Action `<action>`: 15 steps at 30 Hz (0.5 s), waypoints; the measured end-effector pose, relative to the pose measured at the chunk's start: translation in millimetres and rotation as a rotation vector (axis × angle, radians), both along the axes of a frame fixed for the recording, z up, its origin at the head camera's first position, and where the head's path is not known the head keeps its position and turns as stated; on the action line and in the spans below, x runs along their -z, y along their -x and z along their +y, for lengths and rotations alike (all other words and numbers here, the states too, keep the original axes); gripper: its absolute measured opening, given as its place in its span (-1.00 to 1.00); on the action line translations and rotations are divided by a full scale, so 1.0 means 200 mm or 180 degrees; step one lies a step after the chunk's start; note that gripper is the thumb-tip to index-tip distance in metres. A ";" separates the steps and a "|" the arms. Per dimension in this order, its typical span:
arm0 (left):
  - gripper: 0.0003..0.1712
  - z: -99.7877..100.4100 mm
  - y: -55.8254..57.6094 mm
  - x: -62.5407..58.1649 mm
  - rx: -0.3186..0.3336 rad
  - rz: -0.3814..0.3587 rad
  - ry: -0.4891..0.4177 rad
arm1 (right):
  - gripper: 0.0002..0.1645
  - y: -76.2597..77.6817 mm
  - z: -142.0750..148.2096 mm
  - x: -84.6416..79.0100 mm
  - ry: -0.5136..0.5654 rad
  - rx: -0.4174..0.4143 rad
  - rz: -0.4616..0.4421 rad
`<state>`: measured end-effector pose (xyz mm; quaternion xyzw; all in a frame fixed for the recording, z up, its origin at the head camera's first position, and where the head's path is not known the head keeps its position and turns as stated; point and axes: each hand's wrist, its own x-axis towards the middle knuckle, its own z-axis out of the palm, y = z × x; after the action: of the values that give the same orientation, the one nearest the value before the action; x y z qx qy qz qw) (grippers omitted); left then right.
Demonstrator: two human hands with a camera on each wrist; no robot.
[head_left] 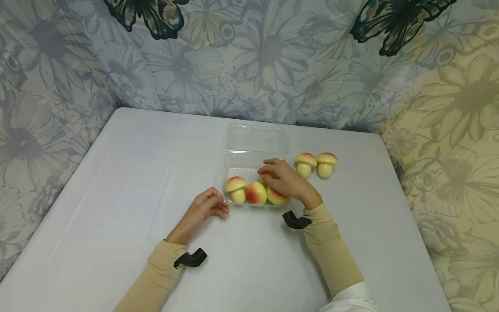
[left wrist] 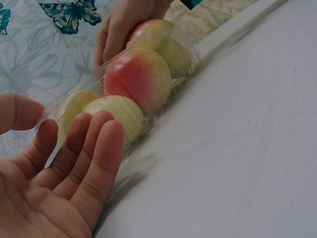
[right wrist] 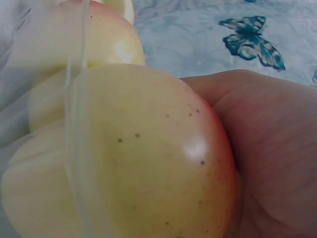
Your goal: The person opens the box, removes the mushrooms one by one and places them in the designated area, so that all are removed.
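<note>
My left hand (head_left: 208,203) pinches the near left corner of a clear plastic container (head_left: 249,162) between thumb and index finger; its other fingers stay extended. Inside stand a toy mushroom (head_left: 235,195) with a red-and-yellow cap, a round red-and-yellow piece (head_left: 256,193) and another such piece (head_left: 277,197) at the right. Over the container's right part, my right hand (head_left: 288,178) curls its fingers round a toy mushroom (head_left: 267,177), mostly hidden by them. In the right wrist view the palm lies against a large speckled yellow cap (right wrist: 158,144), behind the container's clear wall.
Two more toy mushrooms (head_left: 306,164) stand side by side on the white table (head_left: 128,173), right of the container. The container's lid (head_left: 257,138) lies opened back toward the wall. A flowered wall covering (head_left: 273,56) with butterflies rises behind the table.
</note>
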<state>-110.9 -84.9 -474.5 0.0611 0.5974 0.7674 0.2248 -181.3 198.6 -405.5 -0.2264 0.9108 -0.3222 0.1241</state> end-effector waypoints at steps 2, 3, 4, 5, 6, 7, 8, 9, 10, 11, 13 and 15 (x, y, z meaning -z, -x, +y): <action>-0.85 0.00 0.00 0.00 -0.0002 -0.0012 0.0001 | -0.63 0.00 0.00 0.00 0.0013 0.0005 -0.0012; -0.85 0.00 0.00 0.00 -0.0002 -0.0017 -0.0001 | -0.63 0.00 0.00 0.00 0.0020 0.0007 -0.0006; -0.85 0.00 0.00 0.00 -0.0002 -0.0022 -0.0002 | -0.63 0.00 0.00 0.00 0.0021 0.0002 0.0010; -0.85 0.00 0.00 0.00 -0.0002 -0.0026 -0.0001 | -0.63 0.00 0.00 -0.01 0.0017 -0.0003 0.0033; -0.85 0.00 0.00 0.00 -0.0003 -0.0030 -0.0001 | -0.63 0.00 0.00 -0.01 0.0018 -0.0005 0.0049; -0.85 0.00 0.00 0.00 -0.0002 -0.0030 -0.0001 | -0.64 0.00 0.01 -0.01 0.0023 -0.0006 0.0059; -0.85 0.00 0.00 0.00 0.0000 -0.0028 0.0002 | -0.64 0.00 0.01 -0.01 0.0027 0.0006 0.0066; -0.85 0.00 0.00 0.00 0.0001 -0.0031 0.0007 | -0.65 0.00 0.01 -0.01 0.0036 0.0022 0.0070; -0.84 0.00 0.00 0.00 0.0000 -0.0035 0.0011 | -0.65 0.00 0.01 -0.01 0.0055 0.0046 0.0062; -0.84 0.00 0.00 0.00 0.0001 -0.0036 0.0014 | -0.65 0.00 0.01 -0.01 0.0076 0.0072 0.0056; -0.84 0.00 0.00 0.00 -0.0003 -0.0041 0.0018 | -0.66 0.00 0.01 -0.01 0.0127 0.0120 0.0037; -0.84 0.00 0.00 -0.01 -0.0007 -0.0044 0.0019 | -0.66 0.00 0.01 -0.02 0.0161 0.0155 0.0034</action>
<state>-110.8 -84.5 -473.4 0.0545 0.5982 0.7662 0.2283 -181.7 199.6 -402.4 -0.2089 0.9083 -0.3468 0.1056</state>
